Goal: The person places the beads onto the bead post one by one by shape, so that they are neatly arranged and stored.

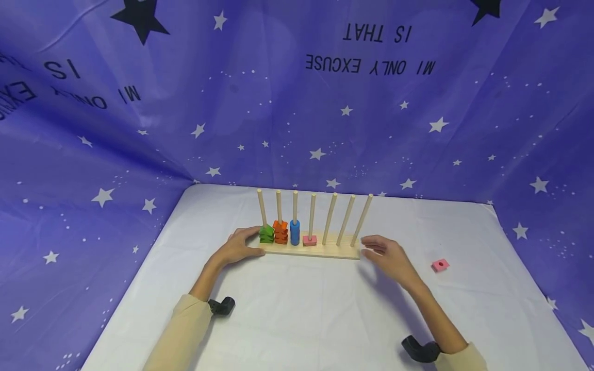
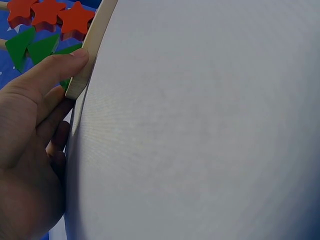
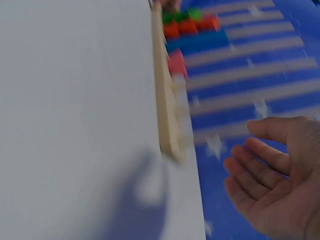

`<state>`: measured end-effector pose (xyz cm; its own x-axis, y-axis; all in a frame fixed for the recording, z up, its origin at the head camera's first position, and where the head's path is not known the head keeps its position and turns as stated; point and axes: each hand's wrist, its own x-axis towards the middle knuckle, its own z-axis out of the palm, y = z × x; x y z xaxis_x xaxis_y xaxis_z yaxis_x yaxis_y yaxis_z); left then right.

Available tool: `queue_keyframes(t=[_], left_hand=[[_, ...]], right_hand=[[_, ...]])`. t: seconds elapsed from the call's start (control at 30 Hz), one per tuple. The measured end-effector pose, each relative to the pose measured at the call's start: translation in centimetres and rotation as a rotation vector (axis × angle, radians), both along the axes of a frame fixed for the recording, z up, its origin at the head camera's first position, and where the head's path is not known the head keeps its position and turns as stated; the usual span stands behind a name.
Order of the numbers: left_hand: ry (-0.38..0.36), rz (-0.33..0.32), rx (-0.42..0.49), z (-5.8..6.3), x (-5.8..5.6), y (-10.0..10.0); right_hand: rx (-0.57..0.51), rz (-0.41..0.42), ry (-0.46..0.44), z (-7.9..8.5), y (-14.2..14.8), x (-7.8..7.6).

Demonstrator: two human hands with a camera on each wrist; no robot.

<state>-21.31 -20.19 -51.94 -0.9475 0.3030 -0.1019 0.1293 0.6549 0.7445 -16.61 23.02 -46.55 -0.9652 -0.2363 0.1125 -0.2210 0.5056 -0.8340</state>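
Note:
A wooden peg board [image 1: 336, 251] with a row of several upright pegs stands on the white table. Its left end is gripped by my left hand [image 1: 238, 246], thumb on the front edge [image 2: 82, 75] and fingers behind. From the left, the pegs carry green triangular blocks [image 1: 266, 235], orange-red star blocks [image 1: 280, 233], blue pieces [image 1: 295, 233] and one pink block [image 1: 309, 240]; the others are bare. Just off the board's right end hovers my right hand [image 1: 387, 257], fingers loosely bent, holding nothing. The right wrist view shows its palm [image 3: 280, 200] apart from the wood.
A loose pink block [image 1: 440, 265] with a hole lies on the table, right of my right hand. Blue-purple star-patterned cloth [image 1: 297, 123] rises behind and at both sides of the white tabletop [image 1: 297, 314]. Black wrist devices sit on both forearms.

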Motion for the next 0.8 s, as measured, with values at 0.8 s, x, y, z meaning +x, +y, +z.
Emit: queue_keyframes(t=[0.8], left_hand=[[-0.015, 0.002, 0.024, -0.2, 0.0, -0.1]], right_hand=[[0.216, -0.212, -0.122, -4.0, 16.8, 3.0]])
